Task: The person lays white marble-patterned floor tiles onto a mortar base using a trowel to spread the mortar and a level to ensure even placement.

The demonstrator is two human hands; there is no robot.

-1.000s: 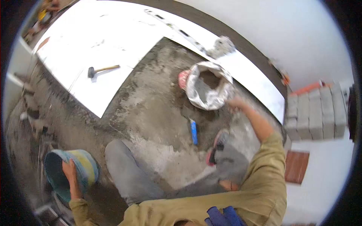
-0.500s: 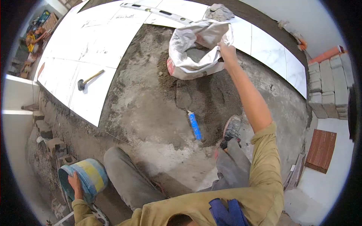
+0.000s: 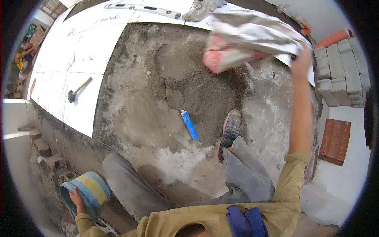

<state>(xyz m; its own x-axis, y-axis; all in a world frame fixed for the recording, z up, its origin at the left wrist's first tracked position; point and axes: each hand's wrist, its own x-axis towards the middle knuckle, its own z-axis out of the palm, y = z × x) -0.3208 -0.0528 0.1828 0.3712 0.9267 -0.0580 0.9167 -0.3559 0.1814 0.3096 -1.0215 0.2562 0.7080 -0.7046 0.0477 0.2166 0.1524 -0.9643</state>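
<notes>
My right hand grips a white woven sack with red patches by its edge. The sack hangs stretched out to the left of that hand, blurred by motion. At lower left, my left hand is closed on the rim of a blue and yellow bucket, which lies tilted beside my left knee. On the grey floor between my legs and the sack rests a trowel with a blue handle. Its blade lies in damp, dark mortar mix.
White marbled tiles cover the floor at left and back, carrying a mallet, a spirit level and a crumpled grey bag. Concrete blocks are stacked at right near a reddish-brown panel. Another person is at far left.
My right hand has swung the sack to the right, and its opening no longer faces up. More of the mortar mix shows. My left hand keeps its hold on the bucket.
</notes>
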